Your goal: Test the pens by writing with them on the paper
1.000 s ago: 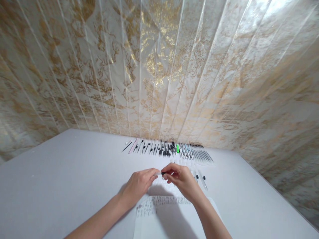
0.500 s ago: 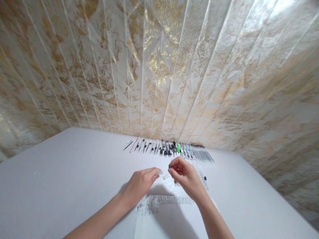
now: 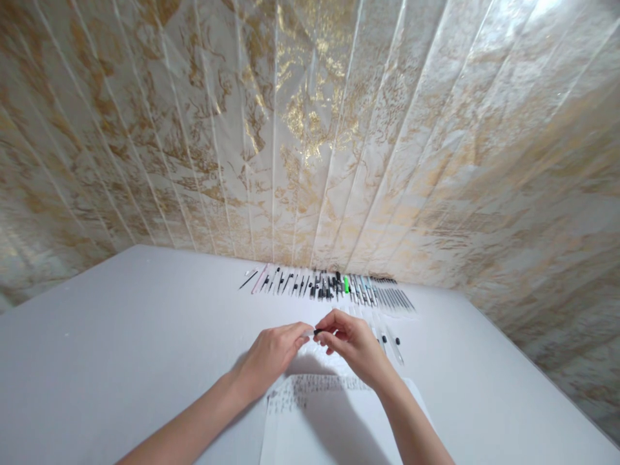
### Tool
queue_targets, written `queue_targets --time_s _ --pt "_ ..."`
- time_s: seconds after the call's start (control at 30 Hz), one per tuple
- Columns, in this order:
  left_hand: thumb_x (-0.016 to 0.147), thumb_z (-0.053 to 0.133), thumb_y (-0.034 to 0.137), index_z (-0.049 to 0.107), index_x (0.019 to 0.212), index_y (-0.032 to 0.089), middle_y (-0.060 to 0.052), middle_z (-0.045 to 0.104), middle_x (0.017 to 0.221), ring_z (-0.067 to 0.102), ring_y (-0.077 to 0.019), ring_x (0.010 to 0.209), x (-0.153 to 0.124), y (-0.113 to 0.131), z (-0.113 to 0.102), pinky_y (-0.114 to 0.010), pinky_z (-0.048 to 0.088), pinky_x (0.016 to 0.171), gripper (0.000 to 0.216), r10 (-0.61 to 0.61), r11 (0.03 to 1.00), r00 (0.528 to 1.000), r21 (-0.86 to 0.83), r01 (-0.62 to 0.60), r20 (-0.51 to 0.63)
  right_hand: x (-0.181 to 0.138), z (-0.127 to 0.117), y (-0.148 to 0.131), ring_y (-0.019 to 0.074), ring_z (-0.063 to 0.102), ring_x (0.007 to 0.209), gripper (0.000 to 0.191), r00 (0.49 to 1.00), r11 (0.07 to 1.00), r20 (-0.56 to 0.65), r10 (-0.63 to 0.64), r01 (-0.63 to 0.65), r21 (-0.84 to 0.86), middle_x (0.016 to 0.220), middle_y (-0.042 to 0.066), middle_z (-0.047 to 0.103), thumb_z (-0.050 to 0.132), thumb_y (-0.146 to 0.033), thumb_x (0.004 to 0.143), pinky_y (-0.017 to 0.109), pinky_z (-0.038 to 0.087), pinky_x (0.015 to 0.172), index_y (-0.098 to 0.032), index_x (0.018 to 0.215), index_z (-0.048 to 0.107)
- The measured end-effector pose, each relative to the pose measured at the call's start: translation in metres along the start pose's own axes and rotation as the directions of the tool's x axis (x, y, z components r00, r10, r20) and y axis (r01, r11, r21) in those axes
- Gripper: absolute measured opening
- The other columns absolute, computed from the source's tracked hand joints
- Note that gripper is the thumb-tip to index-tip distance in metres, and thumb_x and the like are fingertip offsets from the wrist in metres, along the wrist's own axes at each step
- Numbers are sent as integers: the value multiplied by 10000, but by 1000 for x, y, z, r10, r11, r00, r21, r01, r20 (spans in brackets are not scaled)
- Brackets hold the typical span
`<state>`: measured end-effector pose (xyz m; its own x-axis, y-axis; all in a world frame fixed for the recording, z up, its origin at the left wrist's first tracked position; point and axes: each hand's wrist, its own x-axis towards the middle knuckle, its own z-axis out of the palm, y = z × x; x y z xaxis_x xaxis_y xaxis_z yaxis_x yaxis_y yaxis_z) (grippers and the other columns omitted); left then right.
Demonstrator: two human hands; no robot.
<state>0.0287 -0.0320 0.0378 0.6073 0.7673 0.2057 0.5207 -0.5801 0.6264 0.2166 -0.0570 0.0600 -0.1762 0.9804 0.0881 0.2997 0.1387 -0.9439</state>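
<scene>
My left hand and my right hand meet above a white table, fingertips almost touching. Between them is a small pen with a black tip and a pale, clear barrel. My right hand pinches its black end, and my left fingertips pinch the pale end. Both hands hover just beyond a sheet of paper with handwritten lines along its top.
A long row of pens, mostly black and clear with one green one, lies along the table's far edge by the gold-patterned wall covering. A few more pens lie right of my right hand.
Half a second ago my hands were a little apart with the pale piece at the left fingertips; now they have come back together at the pen.
</scene>
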Motion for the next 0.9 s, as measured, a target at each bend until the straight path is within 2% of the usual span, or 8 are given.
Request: queue_targets --time_s 0.1,0.2,0.33,0.47,0.53,0.63,0.8,0.9 --pt "950 385 226 622 1010 247 2 707 888 663 -169 810 0 -1 1 -234 468 726 246 13 1000 1000 -15 -13 -3 -1 -2 -3 112 555 569 48 1000 991 12 -27 29 -131 675 -11 624 586 -227 823 228 474 546 -185 815 608" --pt "949 386 234 618 1005 246 1 711 889 665 -172 807 0 0 1 -239 473 726 239 25 1000 1000 -16 -25 -14 -5 -1 -12 122 560 597 49 996 939 25 -84 87 -332 686 -10 628 553 -173 847 227 436 572 -199 807 563" --pt "945 379 209 602 977 227 -13 708 906 662 -174 816 1 2 1 -245 473 733 225 30 999 999 -10 -30 -28 -7 5 -21 142 535 584 122 987 794 46 -155 152 -589 682 -2 609 473 -203 927 225 350 550 -210 807 492" --pt "936 391 209 573 823 211 -3 668 769 633 -157 710 2 1 5 -224 451 653 214 73 997 996 3 -73 -56 -5 14 -15 154 521 521 310 993 655 17 -113 88 -751 585 -2 563 378 -307 994 236 250 507 -215 715 477" --pt "935 392 218 554 763 207 2 645 722 612 -151 669 2 -1 7 -222 442 631 237 87 996 993 12 -86 -80 -3 17 -12 156 525 498 392 998 629 -28 -63 18 -777 535 -3 542 344 -331 1005 245 225 501 -215 654 473" --pt "935 394 222 573 802 211 -3 661 758 625 -160 702 2 -2 8 -232 451 658 223 63 998 994 10 -62 -84 -3 16 -11 155 545 510 446 999 655 -47 -21 -22 -755 532 -2 554 295 -352 1016 236 245 510 -212 636 483" --pt "950 388 237 595 959 229 -15 703 896 666 -191 828 2 -3 6 -254 462 727 207 4 1000 998 21 -3 -56 -6 10 -15 165 560 606 201 994 719 -20 -110 65 -692 720 14 622 402 -341 975 216 308 546 -209 860 501" --pt "944 390 216 588 905 221 -17 699 865 667 -191 812 2 -2 6 -248 460 716 202 -5 999 999 49 7 -41 -4 13 -9 147 515 557 255 992 750 -9 -122 87 -656 630 -15 553 382 -300 975 208 285 529 -218 744 454"
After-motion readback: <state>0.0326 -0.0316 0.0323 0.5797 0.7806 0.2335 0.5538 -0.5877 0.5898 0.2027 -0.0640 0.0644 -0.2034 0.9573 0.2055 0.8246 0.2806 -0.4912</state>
